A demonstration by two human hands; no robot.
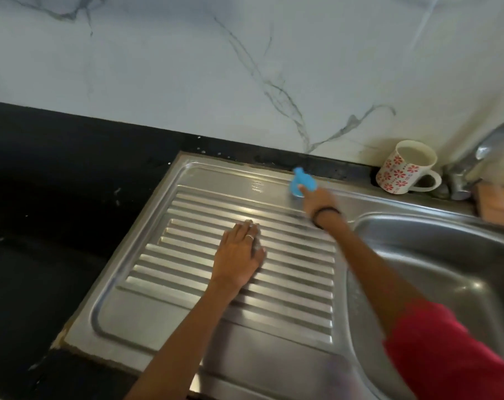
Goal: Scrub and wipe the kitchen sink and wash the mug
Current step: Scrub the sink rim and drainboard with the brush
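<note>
Two hands are busy: my left hand point(239, 255) lies flat on the sink's point(273, 362) ribbed part, my right hand's point(317, 202) fingers curl round the blue scrubber point(299, 180) at the far rim, and the mug point(403, 167) stands right of it, nearest that hand.

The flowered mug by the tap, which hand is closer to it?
Right. The right hand, gripping a blue scrubber, is just left of the mug; the left hand rests flat on the drainboard, farther left.
</note>
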